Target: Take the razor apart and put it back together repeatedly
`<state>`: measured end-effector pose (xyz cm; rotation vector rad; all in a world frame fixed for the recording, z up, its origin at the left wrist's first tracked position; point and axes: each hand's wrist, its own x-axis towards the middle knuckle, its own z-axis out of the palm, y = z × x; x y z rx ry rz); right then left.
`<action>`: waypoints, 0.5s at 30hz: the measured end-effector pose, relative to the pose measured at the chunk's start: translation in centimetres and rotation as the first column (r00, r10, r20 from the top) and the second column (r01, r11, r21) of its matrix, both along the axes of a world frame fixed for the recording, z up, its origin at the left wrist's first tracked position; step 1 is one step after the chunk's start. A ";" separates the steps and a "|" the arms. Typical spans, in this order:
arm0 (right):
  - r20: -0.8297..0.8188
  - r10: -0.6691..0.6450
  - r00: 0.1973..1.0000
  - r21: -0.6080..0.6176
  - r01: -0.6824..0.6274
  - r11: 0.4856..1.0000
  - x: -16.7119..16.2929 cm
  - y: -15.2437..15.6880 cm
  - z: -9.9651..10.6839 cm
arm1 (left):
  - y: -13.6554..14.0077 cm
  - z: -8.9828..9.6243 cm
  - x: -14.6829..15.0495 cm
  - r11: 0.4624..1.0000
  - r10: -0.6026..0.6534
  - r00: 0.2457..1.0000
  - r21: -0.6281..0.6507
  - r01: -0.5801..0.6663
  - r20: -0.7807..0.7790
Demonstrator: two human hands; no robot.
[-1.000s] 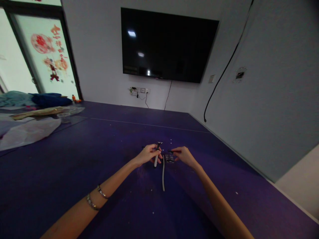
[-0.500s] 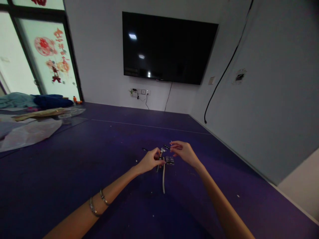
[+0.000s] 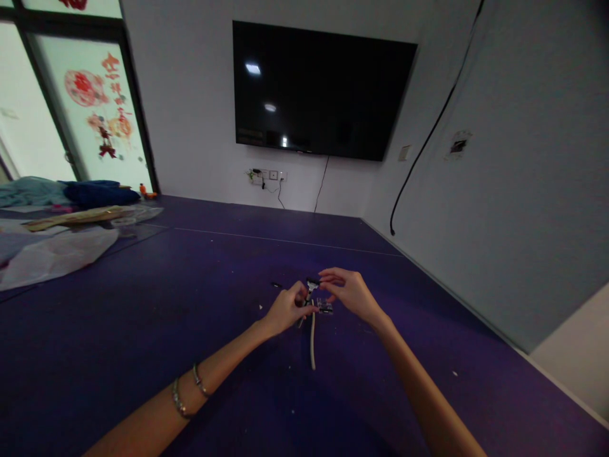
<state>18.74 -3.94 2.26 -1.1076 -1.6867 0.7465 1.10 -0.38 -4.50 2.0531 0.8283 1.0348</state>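
Note:
In the head view, my left hand (image 3: 289, 308) pinches the handle of a silver and dark razor (image 3: 311, 288), its head pointing up and away from me. My right hand (image 3: 346, 288) grips one end of a small black razor blade cartridge (image 3: 313, 280) with its fingertips. That cartridge sits at the top of the razor head; whether it is seated there I cannot tell. Just below my right fingers a small clear case (image 3: 325, 307) with dark parts inside lies on the purple surface. A pale thin stick or tube (image 3: 313, 346) lies beneath my left fingertips.
Another small dark piece (image 3: 276, 285) rests left of the razor on the purple floor (image 3: 200, 381). Plastic sheeting (image 3: 61, 254) and blue cloth (image 3: 99, 193) lie at far left. A television (image 3: 323, 89) hangs on the wall, and a black cable (image 3: 428, 136) dangles at right.
My right hand has moved slightly left, bringing the black cartridge from beside the razor head to its top. My left hand stays nearly in place on the handle.

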 end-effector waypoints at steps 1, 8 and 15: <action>0.001 -0.002 1.000 0.002 0.002 1.000 0.0 0.0 0.0 | 0.0 -0.1 0.0 1.000 0.005 1.000 0.011 -0.005 -0.004; 0.012 0.021 1.000 -0.013 -0.021 1.000 -0.2 -0.1 -0.1 | 0.0 -0.1 0.1 1.000 -0.011 1.000 -0.010 0.011 -0.003; 0.039 0.032 0.999 -0.004 -0.032 0.999 -0.4 -0.3 0.1 | -0.2 0.1 0.2 1.000 -0.018 0.999 -0.019 0.019 0.044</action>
